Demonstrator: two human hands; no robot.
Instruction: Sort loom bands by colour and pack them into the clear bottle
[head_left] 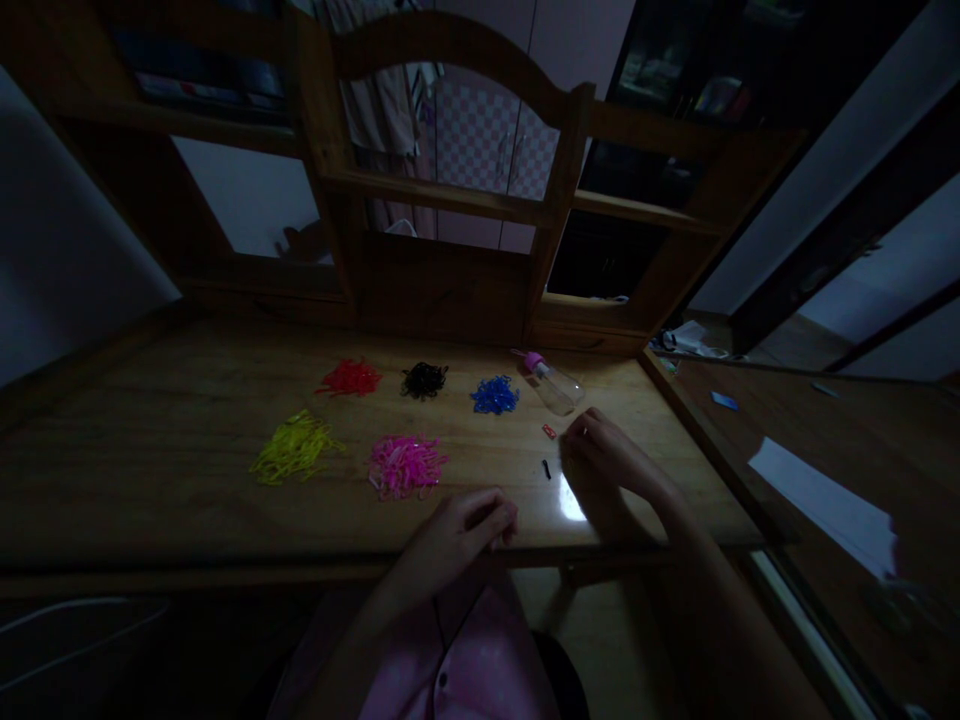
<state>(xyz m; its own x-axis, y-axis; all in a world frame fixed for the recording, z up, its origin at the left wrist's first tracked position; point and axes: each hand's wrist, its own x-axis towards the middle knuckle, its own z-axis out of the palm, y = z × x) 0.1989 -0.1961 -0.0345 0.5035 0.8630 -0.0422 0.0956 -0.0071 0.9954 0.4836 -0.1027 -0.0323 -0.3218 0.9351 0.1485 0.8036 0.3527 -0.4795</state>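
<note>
My left hand rests at the table's front edge with its fingers curled closed; what they hold, if anything, is hidden. It lies just right of a pile of pink small strip-like pieces. My right hand is lowered to the tabletop with fingertips pinched together, and I cannot make out anything between them. Left of those fingertips are a small red piece and a small black piece. Farther left lie piles of blue pieces, black pieces, red pieces and yellow pieces.
A clear bottle with a pink cap lies on its side beyond my right hand. Wooden shelving rises along the table's back edge. At the right, a lower brown surface carries white paper and a small blue packet.
</note>
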